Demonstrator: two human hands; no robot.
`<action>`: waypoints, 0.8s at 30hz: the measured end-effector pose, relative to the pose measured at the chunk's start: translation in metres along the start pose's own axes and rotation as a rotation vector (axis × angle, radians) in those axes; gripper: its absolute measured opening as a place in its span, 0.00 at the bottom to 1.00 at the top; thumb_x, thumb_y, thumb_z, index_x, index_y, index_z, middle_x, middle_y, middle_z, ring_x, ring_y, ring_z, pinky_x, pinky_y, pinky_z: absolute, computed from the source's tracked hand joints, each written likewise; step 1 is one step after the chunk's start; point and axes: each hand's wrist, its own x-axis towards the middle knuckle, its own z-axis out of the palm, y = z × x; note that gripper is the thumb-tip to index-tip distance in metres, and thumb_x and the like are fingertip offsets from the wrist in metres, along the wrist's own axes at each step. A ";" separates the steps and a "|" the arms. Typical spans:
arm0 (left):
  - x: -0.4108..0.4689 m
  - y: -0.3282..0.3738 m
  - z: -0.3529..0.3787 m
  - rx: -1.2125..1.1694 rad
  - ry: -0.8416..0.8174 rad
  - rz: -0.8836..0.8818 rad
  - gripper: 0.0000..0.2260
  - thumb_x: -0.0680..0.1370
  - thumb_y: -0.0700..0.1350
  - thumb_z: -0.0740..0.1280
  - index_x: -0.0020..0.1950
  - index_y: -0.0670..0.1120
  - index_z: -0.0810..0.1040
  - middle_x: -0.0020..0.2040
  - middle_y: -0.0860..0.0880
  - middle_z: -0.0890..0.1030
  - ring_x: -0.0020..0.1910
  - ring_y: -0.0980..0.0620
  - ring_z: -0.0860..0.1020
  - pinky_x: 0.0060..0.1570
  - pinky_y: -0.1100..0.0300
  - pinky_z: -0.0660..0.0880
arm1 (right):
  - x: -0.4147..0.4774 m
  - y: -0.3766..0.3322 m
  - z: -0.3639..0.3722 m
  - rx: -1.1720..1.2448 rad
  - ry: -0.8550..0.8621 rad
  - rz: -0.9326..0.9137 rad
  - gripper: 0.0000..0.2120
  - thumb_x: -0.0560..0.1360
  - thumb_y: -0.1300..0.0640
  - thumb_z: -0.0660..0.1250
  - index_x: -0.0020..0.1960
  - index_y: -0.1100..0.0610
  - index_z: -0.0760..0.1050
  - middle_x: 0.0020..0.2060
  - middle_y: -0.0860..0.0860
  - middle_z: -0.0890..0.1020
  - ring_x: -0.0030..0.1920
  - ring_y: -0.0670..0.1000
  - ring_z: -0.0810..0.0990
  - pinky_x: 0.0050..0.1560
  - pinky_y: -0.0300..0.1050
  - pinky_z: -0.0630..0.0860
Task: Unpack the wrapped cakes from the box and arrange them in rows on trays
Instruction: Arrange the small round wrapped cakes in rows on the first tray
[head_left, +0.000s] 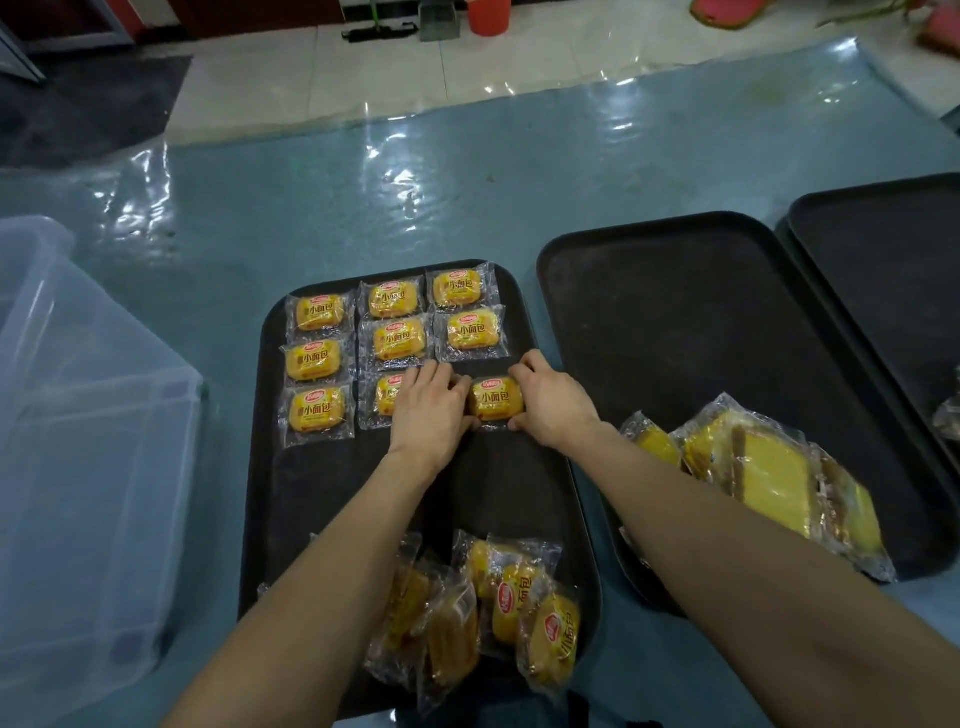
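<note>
Third-row right cake (496, 399): its wrapper read "小面包" in dark characters, under a red oval logo too blurred to read.
Arranged cakes (400, 338) on the left tray (311, 493): each wrapper carried the same "小面包".
Loose pile (550, 634): one packet showed "小面包" turned sideways.
Packets (774, 467) on the middle tray (675, 322): no print was legible.
</note>
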 end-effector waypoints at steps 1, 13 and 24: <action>0.002 -0.002 0.000 0.005 0.001 -0.006 0.29 0.77 0.64 0.74 0.73 0.51 0.79 0.62 0.48 0.78 0.66 0.45 0.72 0.66 0.48 0.69 | 0.004 -0.002 -0.001 0.002 0.005 -0.004 0.40 0.71 0.47 0.83 0.78 0.54 0.70 0.72 0.51 0.68 0.58 0.60 0.83 0.56 0.57 0.83; 0.013 -0.022 0.005 -0.048 0.010 -0.069 0.29 0.75 0.63 0.76 0.72 0.51 0.80 0.62 0.47 0.78 0.65 0.44 0.73 0.66 0.48 0.71 | 0.025 -0.008 0.004 0.034 0.056 -0.039 0.34 0.73 0.48 0.82 0.73 0.54 0.71 0.67 0.52 0.69 0.54 0.58 0.84 0.53 0.57 0.84; 0.001 -0.023 0.000 -0.136 -0.005 -0.026 0.30 0.80 0.59 0.74 0.80 0.52 0.73 0.71 0.49 0.80 0.74 0.45 0.73 0.75 0.47 0.67 | 0.000 0.002 0.005 0.135 0.168 0.006 0.27 0.80 0.47 0.75 0.75 0.54 0.72 0.66 0.51 0.75 0.62 0.54 0.80 0.61 0.54 0.82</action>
